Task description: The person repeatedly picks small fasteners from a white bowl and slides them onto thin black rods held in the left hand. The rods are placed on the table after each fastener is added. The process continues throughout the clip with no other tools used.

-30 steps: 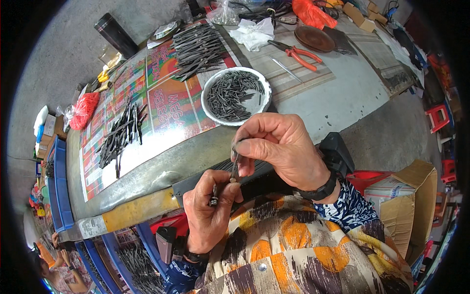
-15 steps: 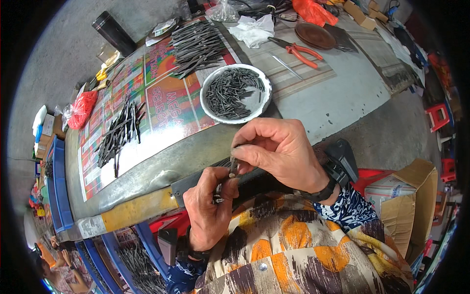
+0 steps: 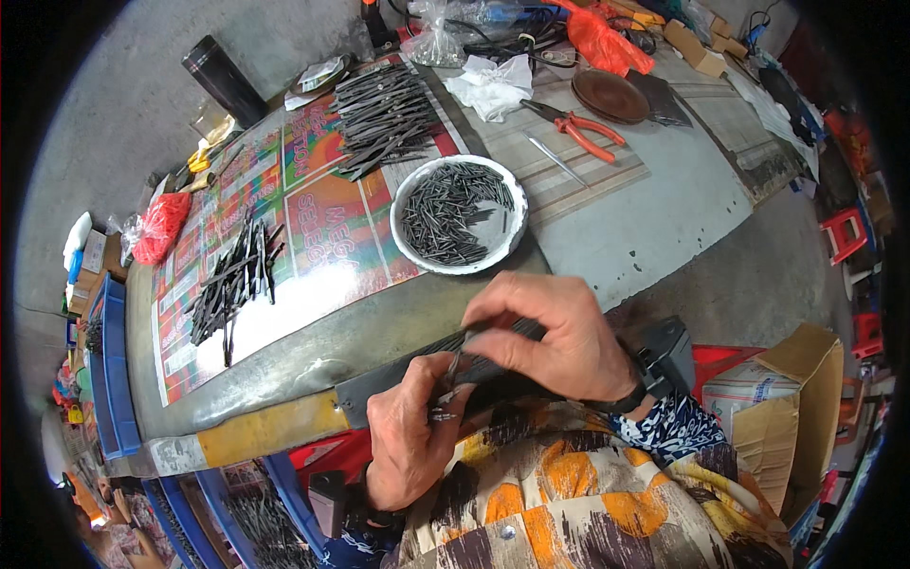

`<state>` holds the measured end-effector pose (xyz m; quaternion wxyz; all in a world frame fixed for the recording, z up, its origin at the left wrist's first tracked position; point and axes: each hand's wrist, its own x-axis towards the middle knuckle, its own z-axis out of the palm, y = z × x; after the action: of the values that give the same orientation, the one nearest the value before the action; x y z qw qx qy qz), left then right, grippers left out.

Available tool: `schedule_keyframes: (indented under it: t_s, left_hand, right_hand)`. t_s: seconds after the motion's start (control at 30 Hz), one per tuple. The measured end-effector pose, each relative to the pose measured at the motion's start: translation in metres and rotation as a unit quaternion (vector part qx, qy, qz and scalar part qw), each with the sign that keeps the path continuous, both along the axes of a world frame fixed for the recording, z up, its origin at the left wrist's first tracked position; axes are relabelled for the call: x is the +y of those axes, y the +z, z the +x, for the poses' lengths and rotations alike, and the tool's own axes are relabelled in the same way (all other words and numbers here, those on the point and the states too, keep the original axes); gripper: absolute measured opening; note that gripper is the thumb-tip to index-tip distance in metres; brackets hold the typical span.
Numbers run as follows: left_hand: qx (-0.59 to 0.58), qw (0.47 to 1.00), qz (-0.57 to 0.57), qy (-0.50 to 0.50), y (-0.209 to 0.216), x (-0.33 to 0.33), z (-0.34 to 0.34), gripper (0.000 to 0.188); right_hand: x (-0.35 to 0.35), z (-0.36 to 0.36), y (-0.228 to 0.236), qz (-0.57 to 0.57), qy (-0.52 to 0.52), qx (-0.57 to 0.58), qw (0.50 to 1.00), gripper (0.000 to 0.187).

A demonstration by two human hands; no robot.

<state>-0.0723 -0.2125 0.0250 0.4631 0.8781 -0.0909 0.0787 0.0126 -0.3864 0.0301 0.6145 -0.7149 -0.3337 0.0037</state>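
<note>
My left hand (image 3: 409,427) is closed in a pinch on a slim dark metal piece (image 3: 454,368) that sticks up past the thumb and forefinger. Silvery bits (image 3: 441,413) show between its lower fingers, too small to name. My right hand (image 3: 555,337) is just above and to the right, its thumb and forefinger pinched together at the upper tip of the piece. Whether it grips that piece or a separate small bit is hidden. Beyond the hands stands a white-rimmed bowl (image 3: 400,232) holding many short dark rods (image 3: 445,211).
Long dark strips lie in a large pile (image 3: 384,114) and a smaller pile (image 3: 237,280) on the printed sheet. Red-handled pliers (image 3: 590,137), a thin silver tool (image 3: 557,159) and a brown round dish (image 3: 611,97) lie at the back. Blue bins (image 3: 116,365) stand left; an open carton (image 3: 796,417) stands right.
The whole view has tilted, so the table sits lower in it. My right fingertips have shifted slightly right at the tip of the dark piece; my left hand keeps its pinch.
</note>
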Motion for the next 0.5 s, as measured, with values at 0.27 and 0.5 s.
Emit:
schedule_keyframes:
  t_s: [0.27,0.5]
  left_hand:
    - [0.06,0.969,-0.231,0.058,0.013,0.026,-0.002,0.032]
    - [0.078,0.933,-0.329,0.124,0.013,0.047,0.002,0.03]
  right_hand:
    - [-0.021,0.054,-0.013,-0.212,-0.217,-0.182,0.935,0.009]
    - [-0.006,0.066,-0.02,-0.356,-0.249,-0.247,0.866,0.014]
